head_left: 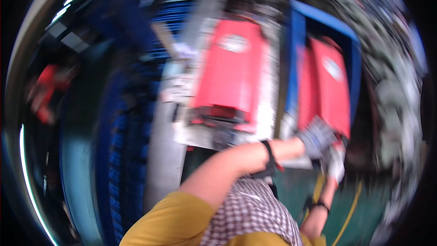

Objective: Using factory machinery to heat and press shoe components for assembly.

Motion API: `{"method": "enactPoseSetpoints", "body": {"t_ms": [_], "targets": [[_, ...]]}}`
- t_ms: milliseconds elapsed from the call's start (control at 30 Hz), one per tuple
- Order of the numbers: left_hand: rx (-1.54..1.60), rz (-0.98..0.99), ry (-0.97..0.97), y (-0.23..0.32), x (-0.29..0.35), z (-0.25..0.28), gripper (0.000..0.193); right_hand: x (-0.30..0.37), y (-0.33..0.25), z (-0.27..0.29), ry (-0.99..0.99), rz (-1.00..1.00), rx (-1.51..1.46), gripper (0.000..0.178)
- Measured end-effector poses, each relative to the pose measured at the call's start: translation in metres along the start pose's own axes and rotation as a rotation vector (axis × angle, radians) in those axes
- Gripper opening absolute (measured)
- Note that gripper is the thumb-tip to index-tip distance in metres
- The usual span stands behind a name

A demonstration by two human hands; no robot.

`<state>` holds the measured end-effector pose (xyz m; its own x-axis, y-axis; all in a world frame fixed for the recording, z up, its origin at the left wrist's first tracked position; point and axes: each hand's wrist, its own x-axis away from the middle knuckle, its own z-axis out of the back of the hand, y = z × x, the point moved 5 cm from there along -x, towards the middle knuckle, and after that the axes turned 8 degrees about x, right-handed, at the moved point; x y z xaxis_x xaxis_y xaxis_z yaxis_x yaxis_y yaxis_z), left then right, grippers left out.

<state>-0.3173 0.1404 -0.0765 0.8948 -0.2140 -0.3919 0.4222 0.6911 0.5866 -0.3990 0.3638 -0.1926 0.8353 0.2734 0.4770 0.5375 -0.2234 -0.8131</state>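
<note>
My left hand, in a grey glove, reaches across to the right and grips the near end of a long red housing with a round white label. Just below it my right hand, in a pale glove, is closed at the same end, by a dark part. Motion blur hides the exact finger positions. Beside this housing lies another red piece, both within a blue frame or crate. A similar red housing, with a dark opening at its near end, lies on the workbench in front of me.
The pale workbench runs along to the left of centre. Blue racks or bins stand beyond it. Blurred grey items are piled at the right. Yellow lines mark the green floor.
</note>
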Motion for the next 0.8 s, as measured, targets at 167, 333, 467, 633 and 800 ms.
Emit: {"method": "enactPoseSetpoints", "body": {"t_ms": [167, 333, 467, 633, 800], "targets": [[-0.288, -0.101, -0.005, -0.023, -0.008, -0.051, 0.044, 0.074, 0.005, 0.015, 0.587, 0.157, 1.461, 0.053], [-0.293, -0.125, -0.152, -0.01, -0.027, -0.054, 0.033, 0.136, 0.044, -0.009, 0.428, 0.004, 1.286, 0.067], [-0.206, -0.08, -0.124, 0.003, -0.043, -0.029, 0.03, 0.166, 0.039, -0.04, 0.493, 0.315, 1.405, 0.064], [-0.064, -0.13, -0.062, 0.028, -0.082, 0.035, 0.03, 0.138, -0.021, -0.075, 0.43, 0.907, 1.464, 0.028], [0.096, -0.131, 0.107, 0.032, -0.147, 0.109, 0.046, 0.023, -0.041, -0.095, 0.245, 0.835, 1.605, 0.048]]}}
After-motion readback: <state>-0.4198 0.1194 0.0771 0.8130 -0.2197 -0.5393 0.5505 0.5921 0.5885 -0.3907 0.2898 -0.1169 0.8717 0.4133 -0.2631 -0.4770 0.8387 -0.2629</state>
